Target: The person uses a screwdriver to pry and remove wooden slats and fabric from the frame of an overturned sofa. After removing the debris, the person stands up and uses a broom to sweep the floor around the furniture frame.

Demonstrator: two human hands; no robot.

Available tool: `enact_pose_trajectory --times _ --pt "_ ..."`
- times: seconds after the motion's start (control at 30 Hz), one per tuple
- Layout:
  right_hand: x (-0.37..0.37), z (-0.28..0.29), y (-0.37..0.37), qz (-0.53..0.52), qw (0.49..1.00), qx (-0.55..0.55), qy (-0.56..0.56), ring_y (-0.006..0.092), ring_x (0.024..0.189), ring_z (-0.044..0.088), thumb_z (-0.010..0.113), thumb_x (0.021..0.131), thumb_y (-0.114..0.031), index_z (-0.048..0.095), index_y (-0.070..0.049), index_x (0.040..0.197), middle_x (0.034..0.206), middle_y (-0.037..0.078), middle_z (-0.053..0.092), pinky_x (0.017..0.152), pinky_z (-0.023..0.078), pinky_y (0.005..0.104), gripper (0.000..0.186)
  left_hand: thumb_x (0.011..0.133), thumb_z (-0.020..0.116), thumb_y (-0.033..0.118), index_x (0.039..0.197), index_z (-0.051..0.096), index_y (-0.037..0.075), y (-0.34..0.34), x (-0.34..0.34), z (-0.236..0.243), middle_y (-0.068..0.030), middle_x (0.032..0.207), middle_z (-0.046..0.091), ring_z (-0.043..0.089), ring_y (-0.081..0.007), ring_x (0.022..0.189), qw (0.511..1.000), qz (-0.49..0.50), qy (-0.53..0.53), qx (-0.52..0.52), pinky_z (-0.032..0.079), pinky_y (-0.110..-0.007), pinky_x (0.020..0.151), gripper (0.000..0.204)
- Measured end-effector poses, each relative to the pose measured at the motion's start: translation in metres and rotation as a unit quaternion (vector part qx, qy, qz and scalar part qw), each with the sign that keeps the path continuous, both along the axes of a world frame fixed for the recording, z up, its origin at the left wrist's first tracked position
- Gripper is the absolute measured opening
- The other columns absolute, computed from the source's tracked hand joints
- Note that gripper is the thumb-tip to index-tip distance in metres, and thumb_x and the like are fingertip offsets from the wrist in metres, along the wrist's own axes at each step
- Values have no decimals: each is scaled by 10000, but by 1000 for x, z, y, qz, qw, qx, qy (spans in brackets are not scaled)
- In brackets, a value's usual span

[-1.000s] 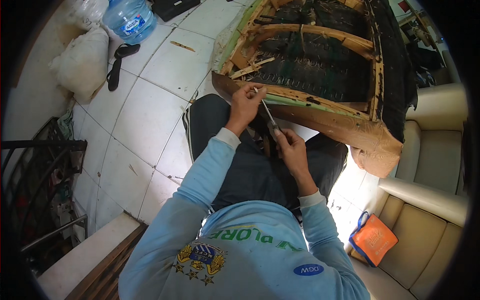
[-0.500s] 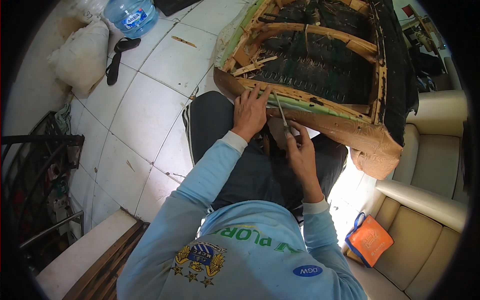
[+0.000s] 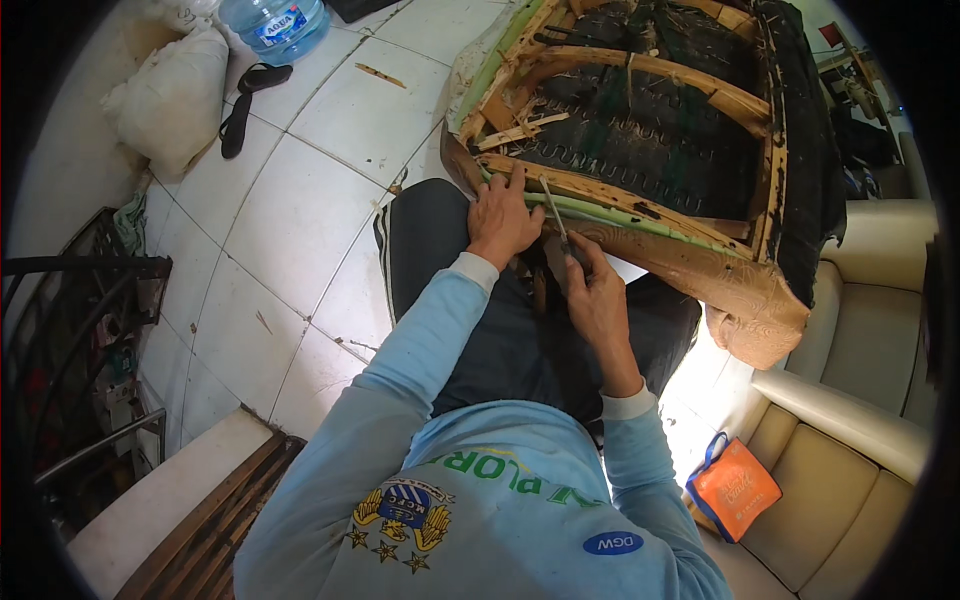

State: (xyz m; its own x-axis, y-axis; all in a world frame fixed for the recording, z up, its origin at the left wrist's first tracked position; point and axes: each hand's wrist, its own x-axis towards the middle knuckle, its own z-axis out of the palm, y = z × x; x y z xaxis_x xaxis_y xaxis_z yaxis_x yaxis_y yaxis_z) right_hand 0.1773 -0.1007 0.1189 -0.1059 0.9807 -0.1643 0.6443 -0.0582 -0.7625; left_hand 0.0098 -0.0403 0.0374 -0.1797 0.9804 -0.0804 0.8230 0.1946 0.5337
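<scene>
Single head-worn fisheye view, looking steeply down, blue shirt (image 3: 520,540) close below, wooden frame (image 3: 650,66) farther ahead

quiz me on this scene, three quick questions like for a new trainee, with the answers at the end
1. Multiple choice: which hand holds the thin metal tool?
A) the left
B) the right
C) neither

2. True or false: the orange bag lies on a beige sofa.

3. Fill in the blank: the left hand is at the near edge of the ____ furniture frame.

Key:
1. B, the right hand
2. True
3. wooden
</scene>
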Motion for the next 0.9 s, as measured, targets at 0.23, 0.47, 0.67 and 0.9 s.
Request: enact_pose_trajectory --times 0.23,0.47,0.67,0.9 --pt "-9 -3 11 26 996 63 -55 467 965 696 602 974 -128 654 -52 1289 1026 298 714 866 535 516 329 891 720 337 1513 483 48 -3 -7 -1 -216 1292 588 579 -412 1197 998 -14 -44 40 500 -504 997 726" --pt "-15 9 7 43 993 75 -75 473 941 696 609 960 -100 650 -43 1225 990 291 717 830 546 540 274 939 675 429 1289 633 63 4 -6 -3 -213 1204 644 592 -398 1190 986 59 -150 46 488 -504 1008 508" --pt "-24 20 11 59 988 72 -122 460 904 709 605 965 -98 637 -43 1186 989 275 723 772 561 551 230 943 687 504 990 786 90 11 -2 -3 -184 1150 681 626 -390 1129 981 66 -176 44 499 -482 978 429" --pt "-54 18 6 70 981 23 -178 532 905 682 554 992 -91 523 -7 1290 1085 359 669 797 558 564 311 946 726 396 972 786 -16 28 -10 -32 -160 826 730 703 -275 846 934 72 -351 -11 524 -408 797 417"
